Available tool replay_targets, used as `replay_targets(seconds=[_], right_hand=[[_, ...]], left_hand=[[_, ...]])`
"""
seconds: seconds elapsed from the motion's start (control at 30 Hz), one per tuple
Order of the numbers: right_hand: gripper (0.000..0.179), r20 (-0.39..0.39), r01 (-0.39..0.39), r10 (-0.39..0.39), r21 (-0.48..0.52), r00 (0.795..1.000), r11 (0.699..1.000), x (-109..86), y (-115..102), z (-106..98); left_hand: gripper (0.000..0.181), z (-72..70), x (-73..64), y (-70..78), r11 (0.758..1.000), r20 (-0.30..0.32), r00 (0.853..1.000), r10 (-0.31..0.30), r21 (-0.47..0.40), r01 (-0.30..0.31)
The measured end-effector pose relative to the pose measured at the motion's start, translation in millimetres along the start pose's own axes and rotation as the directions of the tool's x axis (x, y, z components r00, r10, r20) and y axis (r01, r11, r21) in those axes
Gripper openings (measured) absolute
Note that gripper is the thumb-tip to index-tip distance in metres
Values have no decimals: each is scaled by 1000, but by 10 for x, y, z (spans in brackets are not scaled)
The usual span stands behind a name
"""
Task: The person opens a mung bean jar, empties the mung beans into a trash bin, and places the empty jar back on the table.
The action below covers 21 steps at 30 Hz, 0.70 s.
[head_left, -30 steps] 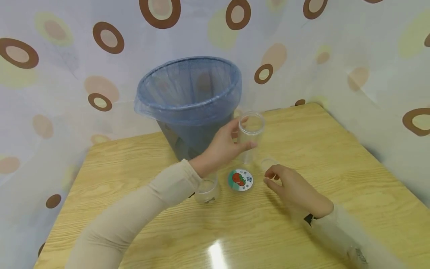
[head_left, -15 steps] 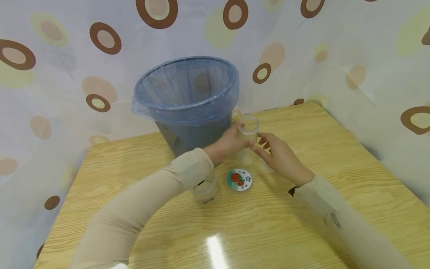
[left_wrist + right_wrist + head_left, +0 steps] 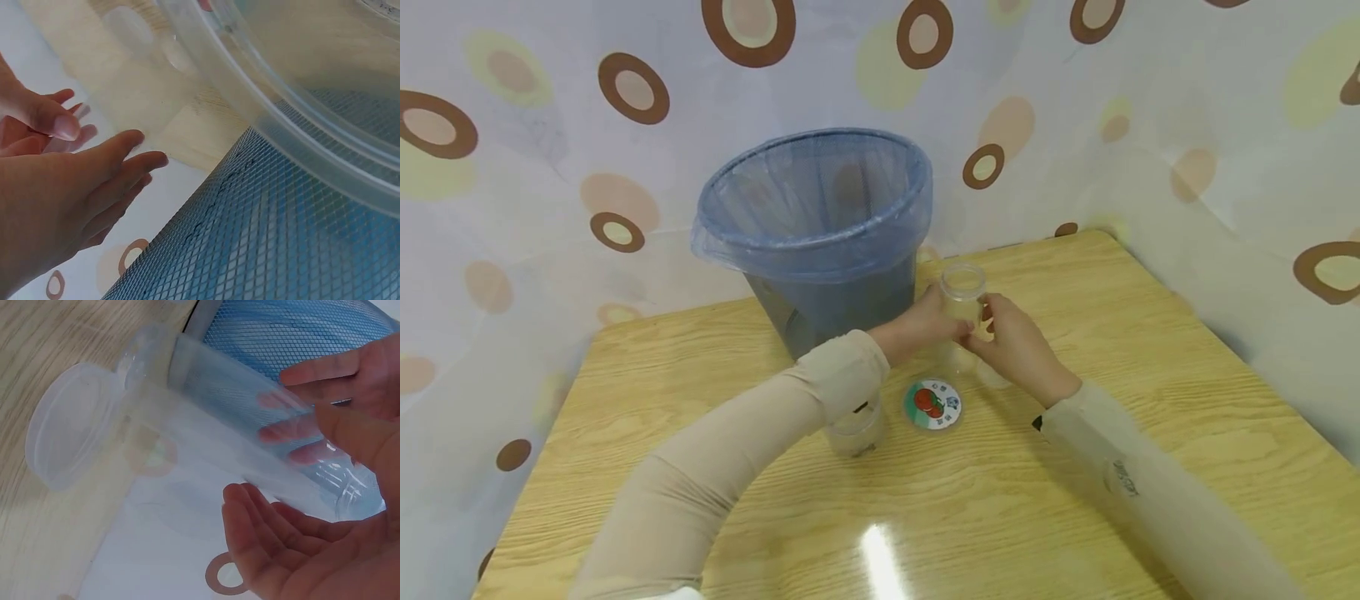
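Note:
A tall clear plastic jar (image 3: 962, 287) stands upright in the head view beside the bin, its round mouth facing up. My left hand (image 3: 928, 321) holds it from the left, with the thumb across the front. From the other side my right hand (image 3: 1018, 350) grips it, thumb in front and fingers curved around the wall. In the right wrist view the transparent jar (image 3: 206, 419) slants between both hands, and left fingers show through it. A clear round lid (image 3: 75, 425) lies on the table by the jar's lower end.
A mesh bin (image 3: 835, 308) with a blue liner (image 3: 820, 254) stands just behind the left hand. Nearer are a short clear jar (image 3: 853, 437), under the left sleeve, and a round tomato-printed lid (image 3: 932, 405). A patterned sheet (image 3: 1075, 150) covers the walls behind the wooden table (image 3: 1000, 517).
My right hand has moved up and left from the table to the tall jar and now grips it too. The left hand has lowered the jar slightly.

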State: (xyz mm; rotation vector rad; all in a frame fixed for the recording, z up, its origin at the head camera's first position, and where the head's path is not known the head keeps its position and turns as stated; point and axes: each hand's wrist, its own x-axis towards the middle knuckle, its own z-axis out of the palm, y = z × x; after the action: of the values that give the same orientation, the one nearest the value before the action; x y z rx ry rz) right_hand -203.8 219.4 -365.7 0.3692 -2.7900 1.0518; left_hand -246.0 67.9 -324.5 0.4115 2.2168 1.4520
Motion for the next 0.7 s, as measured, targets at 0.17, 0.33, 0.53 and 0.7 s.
replay_targets(seconds=[0.17, 0.33, 0.53, 0.7], right_hand=[[57, 10, -25, 25, -23, 1000, 999, 68, 20, 60], [62, 9, -38, 39, -71, 999, 997, 123, 79, 78], [62, 6, -78, 79, -83, 997, 994, 164, 171, 56], [67, 28, -142, 145, -88, 989, 986, 119, 226, 28]], left_hand=[[46, 4, -21, -16, 1000, 11, 1000, -25, -14, 25], [39, -16, -145, 22, 998, 23, 1000, -22, -52, 23], [50, -35, -336, 41, 998, 62, 998, -11, -67, 15], [67, 8, -574, 19, 997, 24, 997, -74, 25, 74]])
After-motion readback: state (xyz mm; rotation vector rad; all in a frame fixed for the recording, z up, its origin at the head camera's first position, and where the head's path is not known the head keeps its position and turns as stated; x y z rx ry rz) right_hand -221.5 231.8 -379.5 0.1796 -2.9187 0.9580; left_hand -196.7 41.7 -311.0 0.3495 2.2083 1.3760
